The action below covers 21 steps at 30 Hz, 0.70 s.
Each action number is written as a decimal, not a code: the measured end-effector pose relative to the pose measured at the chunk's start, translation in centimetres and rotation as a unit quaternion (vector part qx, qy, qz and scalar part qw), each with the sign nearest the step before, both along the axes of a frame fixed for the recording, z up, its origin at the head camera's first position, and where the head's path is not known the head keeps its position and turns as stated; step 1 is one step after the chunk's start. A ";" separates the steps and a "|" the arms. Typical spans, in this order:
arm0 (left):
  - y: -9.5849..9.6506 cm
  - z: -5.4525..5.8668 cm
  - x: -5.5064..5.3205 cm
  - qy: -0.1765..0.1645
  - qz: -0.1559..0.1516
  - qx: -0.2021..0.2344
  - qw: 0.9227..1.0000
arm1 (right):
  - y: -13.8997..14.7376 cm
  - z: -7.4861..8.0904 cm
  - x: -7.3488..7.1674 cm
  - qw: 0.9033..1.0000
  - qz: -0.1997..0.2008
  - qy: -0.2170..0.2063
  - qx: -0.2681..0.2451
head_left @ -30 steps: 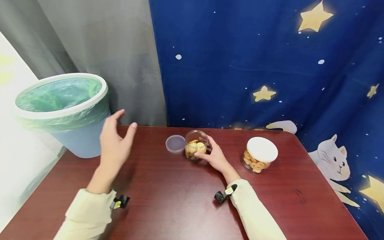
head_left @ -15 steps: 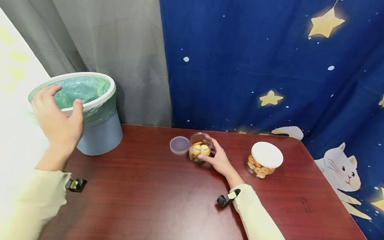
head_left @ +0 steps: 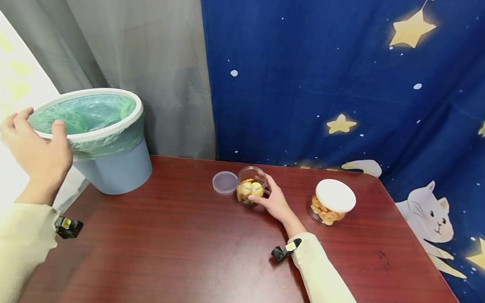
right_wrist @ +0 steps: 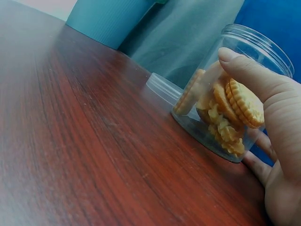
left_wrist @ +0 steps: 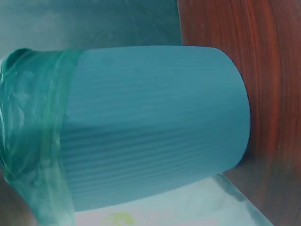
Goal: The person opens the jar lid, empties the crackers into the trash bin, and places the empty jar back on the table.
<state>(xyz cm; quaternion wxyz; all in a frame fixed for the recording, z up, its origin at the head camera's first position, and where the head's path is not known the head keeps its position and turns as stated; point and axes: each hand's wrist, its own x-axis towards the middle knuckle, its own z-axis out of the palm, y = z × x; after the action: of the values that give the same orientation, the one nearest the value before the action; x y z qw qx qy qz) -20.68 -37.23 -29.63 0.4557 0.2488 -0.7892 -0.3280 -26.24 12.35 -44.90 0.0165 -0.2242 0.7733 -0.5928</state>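
Observation:
My right hand (head_left: 275, 203) grips a clear plastic jar (head_left: 251, 172), thumb on its near side and fingers behind. The jar is uncapped, and sandwich crackers and other biscuits (right_wrist: 244, 103) show inside it in the right wrist view. Beside it lies a clear round lid (head_left: 225, 182). My left hand (head_left: 39, 149) is at the left part of the white rim of a blue waste bin (head_left: 117, 168), thumb and fingers spread apart. A green bag (left_wrist: 42, 108) lines the bin and folds over its outside. In the left wrist view the ribbed bin wall fills most of the picture.
Right of my hand stands a second jar of ring-shaped biscuits with a white lid (head_left: 336, 195). All stand on a dark red wooden table (head_left: 189, 252). Grey and blue curtains (head_left: 265, 84) hang behind its far edge.
My left hand has moved left from over the table, across the bin's opening, to the bin's left rim. The right hand keeps holding the jar. The head view has shifted slightly.

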 end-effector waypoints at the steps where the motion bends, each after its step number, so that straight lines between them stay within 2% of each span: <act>1: -0.1 0.0 0.1 -0.009 -0.002 0.017 1.000 | 0.0 0.0 0.0 1.000 -0.001 0.000 0.000; 5: -0.7 0.1 0.3 -0.052 -0.016 0.062 0.997 | 0.0 0.1 0.0 1.000 -0.004 -0.002 -0.001; 9: -1.7 -0.3 0.0 -0.090 -0.038 0.079 0.992 | 0.0 0.1 0.0 1.000 -0.006 -0.006 0.000; 15: -2.4 -0.7 -0.5 -0.116 -0.059 0.087 0.988 | 0.0 0.1 -0.1 1.000 -0.010 -0.008 0.002; 21: -2.2 -0.3 -0.2 -0.134 -0.068 0.098 0.984 | -0.1 0.0 -0.3 1.000 -0.003 -0.004 0.003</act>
<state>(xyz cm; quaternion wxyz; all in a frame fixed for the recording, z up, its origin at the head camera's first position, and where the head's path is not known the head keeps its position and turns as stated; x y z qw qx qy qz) -20.87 -39.38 -29.94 0.2960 0.2798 -0.8221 -0.3978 -26.57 12.24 -44.91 0.0186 -0.2190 0.7757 -0.5916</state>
